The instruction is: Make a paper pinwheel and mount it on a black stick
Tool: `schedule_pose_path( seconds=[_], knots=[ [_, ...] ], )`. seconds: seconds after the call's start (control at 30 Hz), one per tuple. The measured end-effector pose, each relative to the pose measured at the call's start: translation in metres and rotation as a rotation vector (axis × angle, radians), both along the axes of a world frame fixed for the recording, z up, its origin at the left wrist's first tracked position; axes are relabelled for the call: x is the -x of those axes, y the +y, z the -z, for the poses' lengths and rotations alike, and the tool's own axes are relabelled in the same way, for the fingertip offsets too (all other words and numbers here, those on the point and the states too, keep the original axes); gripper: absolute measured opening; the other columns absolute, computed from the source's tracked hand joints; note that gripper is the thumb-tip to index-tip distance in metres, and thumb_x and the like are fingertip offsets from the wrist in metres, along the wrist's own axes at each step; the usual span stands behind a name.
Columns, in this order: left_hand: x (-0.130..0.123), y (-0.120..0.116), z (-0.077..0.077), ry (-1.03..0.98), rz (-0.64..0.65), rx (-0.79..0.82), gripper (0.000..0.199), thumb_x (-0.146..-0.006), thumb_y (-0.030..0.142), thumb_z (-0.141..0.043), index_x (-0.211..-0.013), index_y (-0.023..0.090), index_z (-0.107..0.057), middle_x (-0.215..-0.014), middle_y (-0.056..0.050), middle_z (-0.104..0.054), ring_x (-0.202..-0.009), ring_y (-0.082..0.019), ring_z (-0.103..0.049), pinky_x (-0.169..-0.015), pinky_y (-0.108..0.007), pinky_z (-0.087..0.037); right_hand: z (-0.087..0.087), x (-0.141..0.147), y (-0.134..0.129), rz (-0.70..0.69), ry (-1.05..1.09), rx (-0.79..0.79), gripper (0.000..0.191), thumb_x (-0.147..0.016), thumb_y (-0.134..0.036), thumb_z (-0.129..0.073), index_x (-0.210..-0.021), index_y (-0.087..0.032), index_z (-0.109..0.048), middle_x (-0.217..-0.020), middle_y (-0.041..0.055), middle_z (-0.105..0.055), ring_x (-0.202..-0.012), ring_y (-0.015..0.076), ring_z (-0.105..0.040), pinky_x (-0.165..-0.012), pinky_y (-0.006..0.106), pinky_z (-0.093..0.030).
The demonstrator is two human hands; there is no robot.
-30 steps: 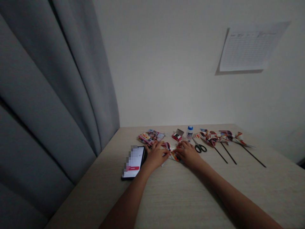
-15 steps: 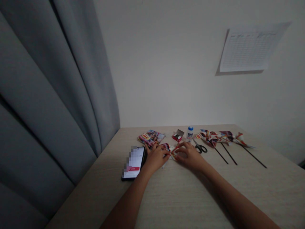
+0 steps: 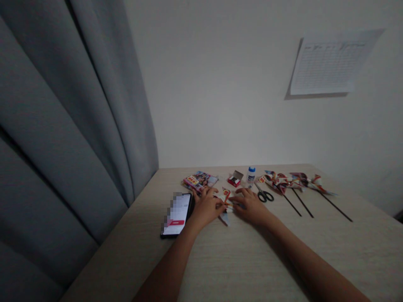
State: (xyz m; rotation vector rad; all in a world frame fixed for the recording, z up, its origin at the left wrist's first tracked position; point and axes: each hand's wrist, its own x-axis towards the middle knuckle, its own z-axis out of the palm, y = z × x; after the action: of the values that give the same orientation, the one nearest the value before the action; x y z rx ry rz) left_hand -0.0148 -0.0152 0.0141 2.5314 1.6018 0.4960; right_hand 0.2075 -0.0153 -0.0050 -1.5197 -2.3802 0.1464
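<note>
Between my two hands lies a small piece of printed paper (image 3: 226,195), red, white and yellow, with a pointed flap toward the back and another toward me. My left hand (image 3: 207,206) has its thumb and a finger pinched on the paper's left side. From the right, my right hand (image 3: 249,205) touches the paper's other side with bent fingers, its fingertips partly hidden. A phone (image 3: 176,216) with a lit screen is just left of my left wrist. Behind my left hand is a colourful printed booklet (image 3: 200,180).
Behind my right hand stand a small open red box (image 3: 234,179) and a blue-capped glue bottle (image 3: 251,176). Black-handled scissors (image 3: 265,196) lie right of it. Further right are several paper pinwheels (image 3: 283,183) on dark sticks. A grey curtain (image 3: 78,105) hangs at the left.
The paper between my hands has turned or shifted, and its pointed flaps now show behind and in front. My hands have moved only slightly.
</note>
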Motion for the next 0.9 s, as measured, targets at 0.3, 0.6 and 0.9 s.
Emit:
schedule_pose_path(
  seconds=[0.3, 0.6, 0.9],
  knots=[
    [0.000, 0.004, 0.006, -0.083, 0.006, 0.073, 0.025, -0.096, 0.048, -0.056, -0.106, 0.036, -0.075, -0.122, -0.002, -0.068, -0.134, -0.030, -0.043, -0.113, -0.076, 0.005, 0.004, 0.000, 0.006, -0.102, 0.012, 0.017, 0.041, -0.099, -0.031, -0.042, -0.136, -0.034, -0.059, -0.139, 0.0043, -0.060, -0.130, 0.0270, -0.043, -0.113, 0.051, -0.028],
    [0.000, 0.006, 0.008, -0.026, -0.020, 0.089, 0.029, -0.096, 0.046, -0.055, -0.122, 0.040, -0.068, -0.129, -0.004, -0.063, -0.141, -0.035, -0.035, -0.111, -0.079, 0.000, 0.012, 0.003, 0.012, -0.120, 0.079, -0.009, 0.041, -0.098, -0.026, -0.045, -0.136, -0.031, -0.060, -0.140, 0.0052, -0.061, -0.131, 0.0269, -0.045, -0.114, 0.053, -0.024],
    [0.000, 0.003, 0.009, 0.039, 0.005, 0.057, 0.027, -0.094, 0.046, -0.058, -0.117, 0.043, -0.071, -0.135, -0.005, -0.056, -0.142, -0.039, -0.031, -0.109, -0.082, -0.001, 0.008, 0.000, 0.009, -0.095, 0.122, -0.087, 0.029, -0.091, -0.022, -0.056, -0.112, -0.031, -0.073, -0.128, 0.0060, -0.065, -0.125, 0.0261, -0.048, -0.114, 0.054, -0.026]
  ],
)
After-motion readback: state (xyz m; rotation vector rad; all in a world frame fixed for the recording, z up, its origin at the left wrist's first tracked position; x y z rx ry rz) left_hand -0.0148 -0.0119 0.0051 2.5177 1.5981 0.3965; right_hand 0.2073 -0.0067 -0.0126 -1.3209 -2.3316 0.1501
